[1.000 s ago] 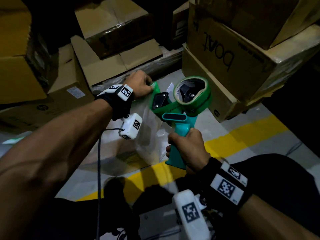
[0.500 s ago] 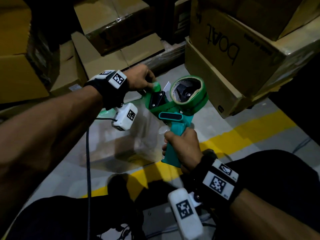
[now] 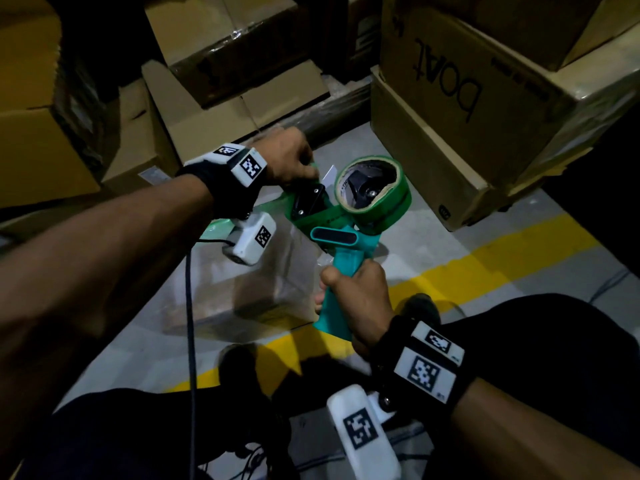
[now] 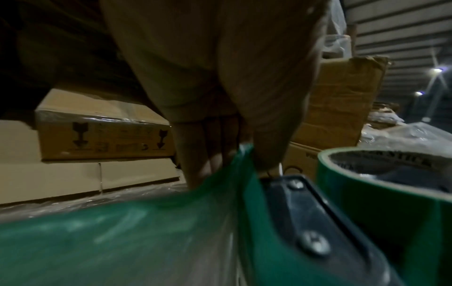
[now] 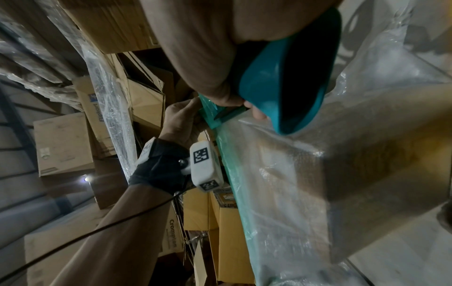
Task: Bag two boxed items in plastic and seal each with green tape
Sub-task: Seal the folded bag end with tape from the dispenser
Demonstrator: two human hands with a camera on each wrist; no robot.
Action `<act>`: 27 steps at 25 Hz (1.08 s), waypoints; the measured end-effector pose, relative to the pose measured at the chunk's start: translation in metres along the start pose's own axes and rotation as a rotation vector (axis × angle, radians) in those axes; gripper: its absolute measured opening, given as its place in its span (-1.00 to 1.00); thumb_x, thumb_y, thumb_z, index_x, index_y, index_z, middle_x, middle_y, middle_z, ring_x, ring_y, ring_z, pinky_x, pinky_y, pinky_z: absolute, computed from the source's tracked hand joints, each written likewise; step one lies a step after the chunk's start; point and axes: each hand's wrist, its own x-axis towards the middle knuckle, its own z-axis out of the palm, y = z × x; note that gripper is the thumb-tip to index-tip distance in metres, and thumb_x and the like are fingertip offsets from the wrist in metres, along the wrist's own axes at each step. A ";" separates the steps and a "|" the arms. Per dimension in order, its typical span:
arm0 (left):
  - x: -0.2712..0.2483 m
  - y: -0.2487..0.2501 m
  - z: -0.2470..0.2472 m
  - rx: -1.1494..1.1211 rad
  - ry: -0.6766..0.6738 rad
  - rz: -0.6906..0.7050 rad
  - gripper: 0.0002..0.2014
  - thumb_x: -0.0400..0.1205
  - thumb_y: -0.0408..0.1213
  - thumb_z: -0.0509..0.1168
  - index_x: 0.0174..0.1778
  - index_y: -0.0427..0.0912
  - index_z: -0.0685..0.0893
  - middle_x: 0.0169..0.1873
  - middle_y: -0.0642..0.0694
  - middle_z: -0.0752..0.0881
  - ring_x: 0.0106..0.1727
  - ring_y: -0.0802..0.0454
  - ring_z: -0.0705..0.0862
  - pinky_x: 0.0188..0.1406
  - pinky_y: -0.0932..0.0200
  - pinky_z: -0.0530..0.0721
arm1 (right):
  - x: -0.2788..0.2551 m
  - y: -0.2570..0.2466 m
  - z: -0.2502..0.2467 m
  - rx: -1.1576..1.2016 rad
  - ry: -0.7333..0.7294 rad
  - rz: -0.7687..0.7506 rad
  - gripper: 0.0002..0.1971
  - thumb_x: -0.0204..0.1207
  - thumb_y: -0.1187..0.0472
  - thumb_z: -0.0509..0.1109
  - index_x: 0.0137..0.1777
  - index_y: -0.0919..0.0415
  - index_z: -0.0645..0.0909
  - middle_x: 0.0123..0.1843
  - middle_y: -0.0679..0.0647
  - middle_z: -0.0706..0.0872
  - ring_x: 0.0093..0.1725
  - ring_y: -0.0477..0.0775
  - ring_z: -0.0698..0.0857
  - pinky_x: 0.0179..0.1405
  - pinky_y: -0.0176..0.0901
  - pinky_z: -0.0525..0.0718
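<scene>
Head view: right hand (image 3: 356,299) wrapped round tape dispenser (image 3: 341,216) handle, centre; left hand (image 3: 287,157) pinching green tape (image 4: 234,166) at 11 o'clock above bagged box (image 5: 342,174); "boAt" carton (image 3: 467,98) at 1 o'clock.

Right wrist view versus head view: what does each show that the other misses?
Only the right wrist view shows the green tape strip running along the clear plastic bag's edge over the brown cardboard box. Only the head view shows the green tape roll on the dispenser. Both show the left hand pinching tape and the right hand gripping the teal handle.
</scene>
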 end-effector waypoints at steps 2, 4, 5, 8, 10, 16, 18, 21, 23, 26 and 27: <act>0.002 0.002 0.002 0.016 0.062 -0.014 -0.81 0.63 -0.25 0.34 0.06 -0.27 0.74 -0.17 -0.17 0.75 -0.45 0.11 0.58 -0.62 0.39 0.45 | 0.000 -0.001 0.000 0.017 0.001 0.004 -0.80 0.24 0.24 0.35 -0.14 0.29 0.52 -0.58 0.01 0.62 -0.48 0.18 0.69 -0.38 -0.04 0.66; 0.003 0.003 0.002 -0.017 0.084 -0.036 -0.80 0.64 -0.25 0.33 0.08 -0.29 0.73 -0.20 -0.12 0.70 -0.46 0.14 0.56 -0.64 0.39 0.46 | 0.000 -0.002 0.000 0.032 0.003 0.012 -0.85 0.31 0.29 0.35 -0.14 0.33 0.53 -0.57 0.03 0.62 -0.49 0.15 0.68 -0.40 -0.07 0.66; 0.004 0.003 0.002 -0.035 0.066 -0.047 -0.79 0.64 -0.23 0.33 0.06 -0.29 0.74 -0.22 -0.13 0.69 -0.47 0.16 0.56 -0.69 0.41 0.46 | 0.000 -0.002 0.000 0.034 0.006 0.024 -0.84 0.32 0.30 0.35 -0.13 0.33 0.53 -0.57 0.04 0.63 -0.49 0.15 0.68 -0.40 -0.08 0.66; 0.005 0.004 0.001 -0.070 -0.022 -0.076 -0.75 0.58 -0.10 0.41 -0.06 -0.25 0.76 -0.27 -0.15 0.74 -0.44 0.08 0.65 -0.74 0.43 0.47 | 0.001 0.001 0.001 0.027 0.013 0.058 -0.69 0.19 0.21 0.35 -0.07 0.33 0.54 -0.54 0.08 0.67 -0.47 0.16 0.71 -0.36 -0.04 0.68; 0.006 0.005 0.001 -0.047 -0.059 -0.089 -0.74 0.54 -0.08 0.45 -0.04 -0.22 0.77 -0.21 -0.15 0.78 -0.31 -0.01 0.73 -0.59 0.35 0.56 | 0.001 0.003 0.002 0.033 0.012 0.068 -0.69 0.18 0.21 0.35 -0.08 0.33 0.56 -0.53 0.08 0.68 -0.45 0.17 0.72 -0.35 -0.03 0.68; 0.011 0.011 0.007 0.067 -0.018 -0.127 -0.79 0.46 -0.23 0.52 -0.02 -0.17 0.78 -0.08 -0.16 0.79 -0.09 -0.11 0.76 -0.27 0.22 0.62 | -0.002 0.003 0.003 0.017 0.002 0.049 -0.88 0.36 0.35 0.37 -0.11 0.35 0.58 -0.53 0.08 0.69 -0.45 0.15 0.73 -0.34 -0.03 0.70; 0.011 0.011 0.008 0.038 0.041 -0.116 -0.82 0.45 -0.27 0.50 -0.06 -0.18 0.78 -0.09 -0.17 0.79 -0.07 -0.10 0.76 -0.24 0.23 0.62 | -0.001 0.002 0.003 0.039 -0.001 0.063 -0.90 0.38 0.35 0.37 -0.12 0.36 0.58 -0.53 0.08 0.68 -0.45 0.16 0.71 -0.34 -0.03 0.69; 0.010 0.007 0.007 -0.019 -0.019 -0.096 -0.86 0.50 -0.27 0.47 -0.04 -0.15 0.77 -0.11 -0.16 0.79 -0.17 -0.05 0.75 -0.38 0.33 0.65 | -0.001 -0.002 0.003 0.068 0.005 0.068 -0.97 0.41 0.38 0.35 -0.22 0.35 0.57 -0.54 0.12 0.64 -0.50 0.16 0.66 -0.39 -0.06 0.65; 0.004 0.003 0.003 -0.149 -0.085 -0.098 -0.87 0.60 -0.25 0.38 0.02 -0.18 0.73 -0.21 -0.11 0.74 -0.33 0.04 0.68 -0.57 0.38 0.61 | -0.002 -0.004 0.004 0.079 0.009 0.076 -0.96 0.43 0.39 0.35 -0.22 0.36 0.57 -0.53 0.14 0.63 -0.51 0.15 0.65 -0.42 -0.08 0.64; -0.017 -0.015 0.000 -0.374 -0.083 -0.150 -0.73 0.69 -0.29 0.20 0.27 -0.25 0.63 -0.01 -0.14 0.72 -0.08 0.01 0.68 -0.20 0.23 0.65 | -0.003 -0.007 0.004 0.099 0.014 0.085 -0.95 0.46 0.41 0.35 -0.21 0.38 0.55 -0.44 0.23 0.59 -0.51 0.15 0.63 -0.46 -0.08 0.64; -0.028 -0.026 0.000 -0.334 -0.090 -0.152 -0.68 0.69 -0.31 0.20 0.35 -0.25 0.59 0.10 -0.13 0.70 0.03 0.01 0.66 -0.09 0.21 0.60 | -0.003 -0.009 0.004 0.107 0.007 0.084 -0.95 0.47 0.42 0.34 -0.21 0.38 0.54 -0.42 0.26 0.57 -0.51 0.15 0.62 -0.47 -0.08 0.63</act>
